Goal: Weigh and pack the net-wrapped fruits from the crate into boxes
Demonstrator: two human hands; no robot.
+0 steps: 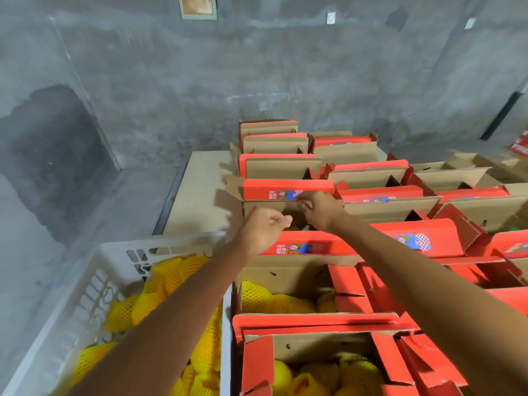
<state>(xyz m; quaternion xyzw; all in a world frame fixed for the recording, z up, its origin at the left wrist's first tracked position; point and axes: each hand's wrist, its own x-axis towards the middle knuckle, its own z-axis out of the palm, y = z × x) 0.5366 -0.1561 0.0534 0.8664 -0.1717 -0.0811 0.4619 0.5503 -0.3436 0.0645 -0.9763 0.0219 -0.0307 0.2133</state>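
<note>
Your left hand (264, 224) is curled, apparently empty; your right hand (317, 208) reaches curled into a far box (288, 192), its grasp unclear. Net-wrapped fruits (160, 295) fill the crate (94, 284); they likely bruise, so cup each whole, never by the netting.

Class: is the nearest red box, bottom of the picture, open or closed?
Open: the nearest red box has raised flaps, with net-wrapped fruits visible inside.
</note>
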